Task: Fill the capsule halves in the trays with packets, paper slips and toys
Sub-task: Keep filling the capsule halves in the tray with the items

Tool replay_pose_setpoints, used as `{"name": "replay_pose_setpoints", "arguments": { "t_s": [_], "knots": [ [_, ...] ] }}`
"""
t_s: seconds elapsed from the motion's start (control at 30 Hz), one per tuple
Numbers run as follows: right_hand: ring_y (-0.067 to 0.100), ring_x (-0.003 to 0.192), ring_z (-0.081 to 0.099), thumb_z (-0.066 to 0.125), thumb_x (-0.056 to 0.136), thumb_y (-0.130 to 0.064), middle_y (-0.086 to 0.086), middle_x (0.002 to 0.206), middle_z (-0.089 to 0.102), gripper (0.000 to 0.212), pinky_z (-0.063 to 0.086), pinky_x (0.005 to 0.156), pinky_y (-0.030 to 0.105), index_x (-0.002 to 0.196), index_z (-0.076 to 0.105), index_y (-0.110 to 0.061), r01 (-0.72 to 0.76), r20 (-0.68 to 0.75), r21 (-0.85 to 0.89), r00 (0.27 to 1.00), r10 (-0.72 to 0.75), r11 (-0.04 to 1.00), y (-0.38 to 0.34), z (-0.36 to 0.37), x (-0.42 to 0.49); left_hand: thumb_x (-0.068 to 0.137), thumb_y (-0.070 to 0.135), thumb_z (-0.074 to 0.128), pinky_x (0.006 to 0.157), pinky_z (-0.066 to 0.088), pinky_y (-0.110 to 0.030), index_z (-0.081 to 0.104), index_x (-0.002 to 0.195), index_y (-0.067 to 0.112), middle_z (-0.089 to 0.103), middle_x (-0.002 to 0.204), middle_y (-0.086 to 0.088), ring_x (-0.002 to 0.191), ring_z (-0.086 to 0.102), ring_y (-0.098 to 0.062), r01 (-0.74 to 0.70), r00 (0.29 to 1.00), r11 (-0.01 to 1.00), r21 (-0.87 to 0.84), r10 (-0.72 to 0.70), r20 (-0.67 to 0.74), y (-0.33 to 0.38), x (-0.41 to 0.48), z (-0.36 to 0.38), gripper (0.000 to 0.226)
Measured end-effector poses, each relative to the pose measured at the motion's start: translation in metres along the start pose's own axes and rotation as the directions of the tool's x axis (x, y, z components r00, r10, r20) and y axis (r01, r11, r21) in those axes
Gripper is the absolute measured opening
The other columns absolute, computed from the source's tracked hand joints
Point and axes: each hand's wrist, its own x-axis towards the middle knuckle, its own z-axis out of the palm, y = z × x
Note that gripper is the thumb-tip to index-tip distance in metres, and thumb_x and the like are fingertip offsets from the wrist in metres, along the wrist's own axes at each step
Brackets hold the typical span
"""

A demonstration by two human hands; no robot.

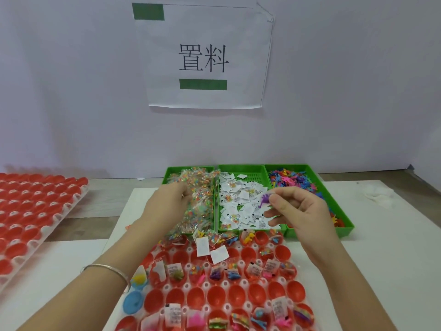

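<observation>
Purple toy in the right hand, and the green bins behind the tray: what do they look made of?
The purple toy looks like soft, rubbery moulded plastic: thin splayed fingers, slightly translucent; its softness is a guess. The green bins look like rigid matte plastic, with straight moulded walls and a perforated floor. The right hand pinches the toy.

place: small assembly/packing workstation
sign: printed station sheet (205, 56) taped to plain wall, two Chinese characters
stock: three green bins (310, 232) side by side, sorted packets, slips, toys
batching: gridded trays of red capsule halves (216, 297) on tabletop (381, 259), second tray (35, 211) left
</observation>
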Motion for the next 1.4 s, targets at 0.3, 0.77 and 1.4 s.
{"name": "replay_pose_setpoints", "arguments": {
  "t_s": [0.3,0.77,1.4],
  "knots": [
    [0.016,0.067,0.069,0.067,0.085,-0.006,0.006,0.080,0.074,0.009,0.053,0.052,0.022,0.091,0.071,-0.010,-0.059,0.111,0.003,0.992,0.058,0.998,-0.001,0.016,-0.008,0.092,0.016,0.064,0.060,0.059,-0.029,0.069,0.083,0.014,0.074,0.074,-0.002,0.071,0.072,-0.016,0.124,0.983,0.730,-0.672,0.004,0.185,0.036,-0.039,-0.014,0.011],
    [0.020,0.081,0.073,0.070,0.084,-0.010,0.007,0.088,0.075,0.007,0.058,0.057,0.027,0.090,0.074,-0.011,-0.109,0.188,0.004,0.977,0.106,0.994,-0.005,0.018,-0.013,0.079,0.025,0.066,0.061,0.058,-0.025,0.075,0.090,0.008,0.075,0.085,-0.012,0.076,0.073,-0.020,0.325,0.921,0.146,-0.934,0.176,0.348,0.079,-0.069,-0.016,0.023],
    [0.018,0.070,0.073,0.071,0.085,-0.006,0.001,0.074,0.074,0.007,0.058,0.060,0.026,0.086,0.072,-0.014,0.001,0.242,-0.188,0.969,0.045,0.982,-0.004,0.027,-0.027,0.066,0.021,0.080,0.064,0.058,-0.022,0.073,0.097,0.010,0.076,0.085,-0.008,0.079,0.074,-0.020,0.133,0.983,0.351,-0.927,0.075,0.169,0.052,-0.094,-0.014,0.034]
  ]
}}
